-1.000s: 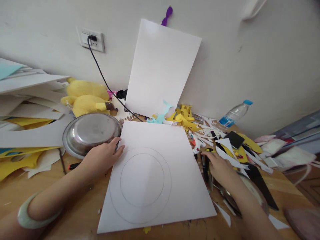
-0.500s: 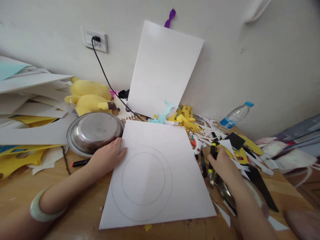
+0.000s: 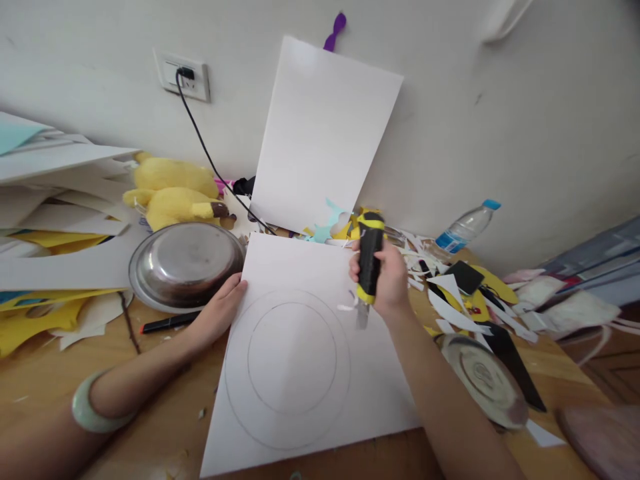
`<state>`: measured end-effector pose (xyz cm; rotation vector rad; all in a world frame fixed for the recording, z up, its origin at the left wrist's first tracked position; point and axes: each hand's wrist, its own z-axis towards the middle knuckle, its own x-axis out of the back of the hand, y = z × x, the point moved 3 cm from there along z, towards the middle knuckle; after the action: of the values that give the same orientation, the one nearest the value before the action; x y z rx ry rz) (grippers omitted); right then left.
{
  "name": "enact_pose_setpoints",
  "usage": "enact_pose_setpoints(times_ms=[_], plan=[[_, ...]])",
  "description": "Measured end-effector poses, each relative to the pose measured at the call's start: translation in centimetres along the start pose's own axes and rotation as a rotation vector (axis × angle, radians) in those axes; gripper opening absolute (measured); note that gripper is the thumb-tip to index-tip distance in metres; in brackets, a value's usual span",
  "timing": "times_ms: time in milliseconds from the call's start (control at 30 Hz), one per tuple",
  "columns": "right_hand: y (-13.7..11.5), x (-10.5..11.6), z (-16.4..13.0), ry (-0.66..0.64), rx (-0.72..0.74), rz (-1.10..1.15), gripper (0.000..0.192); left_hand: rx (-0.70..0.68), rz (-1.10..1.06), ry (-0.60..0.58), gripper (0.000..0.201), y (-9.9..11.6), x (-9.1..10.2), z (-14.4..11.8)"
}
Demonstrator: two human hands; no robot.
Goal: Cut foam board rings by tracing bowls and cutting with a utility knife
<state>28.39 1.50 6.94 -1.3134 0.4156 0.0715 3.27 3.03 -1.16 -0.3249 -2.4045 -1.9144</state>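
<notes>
Head view: right hand (image 3: 387, 283) grips cutter (image 3: 369, 265) above sheet's (image 3: 295, 267) right edge.

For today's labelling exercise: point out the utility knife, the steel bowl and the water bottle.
utility knife (image 3: 370, 263), head view, on its black and yellow handle.
steel bowl (image 3: 187, 260), head view, on its upturned base.
water bottle (image 3: 463, 230), head view, on its clear body.

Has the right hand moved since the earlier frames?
Yes: the right hand, gripping the knife, moved left from the scraps onto the sheet.

2 white sheets (image 3: 320, 360), 2 metal plates (image 3: 186, 263), 1 bottle (image 3: 465, 228), 1 knife (image 3: 369, 267).
</notes>
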Motion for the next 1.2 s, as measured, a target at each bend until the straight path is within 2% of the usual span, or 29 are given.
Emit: enact_pose_setpoints(times_ms=[167, 300, 533, 767, 1200], plan=[[3.8, -1.0, 0.3, -0.081, -0.072, 0.090, 0.011, 0.036, -0.080, -0.031, 0.046, -0.3, -0.1, 0.2], [5.0, -0.9, 0.0, -0.080, -0.032, 0.164, 0.012, 0.024, -0.088, -0.056, 0.044, -0.3, -0.2, 0.3], [5.8, -0.6, 0.0, -0.071, -0.087, 0.180, 0.012, 0.058, -0.123, -0.085, 0.041, -0.4, -0.4, 0.4], [5.9, -0.8, -0.3, -0.093, -0.124, 0.136, 0.016, 0.077, -0.059, -0.100, 0.042, 0.2, -0.5, -0.1], [6.2, -0.6, -0.2, -0.100, -0.154, 0.112, 0.013, 0.054, -0.062, -0.118, 0.042, 0.4, -0.7, -0.2]])
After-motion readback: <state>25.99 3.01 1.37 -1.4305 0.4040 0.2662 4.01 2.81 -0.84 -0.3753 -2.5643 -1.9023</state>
